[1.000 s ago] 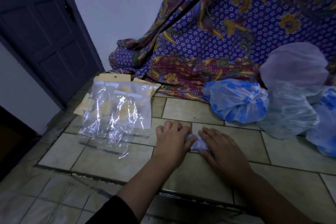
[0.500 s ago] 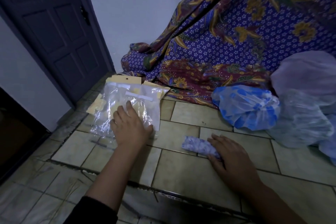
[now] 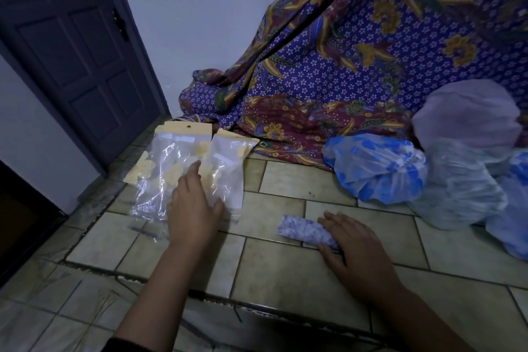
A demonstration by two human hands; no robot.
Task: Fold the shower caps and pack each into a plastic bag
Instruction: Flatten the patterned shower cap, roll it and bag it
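Our left hand (image 3: 194, 208), fingers straight and spread, rests on a stack of clear plastic bags (image 3: 177, 168) at ten o'clock. Our right hand (image 3: 354, 243) lies flat, pressing down the right end of one folded shower cap (image 3: 303, 230), a small patterned roll on the tiled floor (image 3: 285, 266). It looks folded but not yet bagged. At three o'clock a heap of puffy unfolded caps (image 3: 377, 168) waits, so most work seems left. A floral cloth (image 3: 371, 51) hangs behind.
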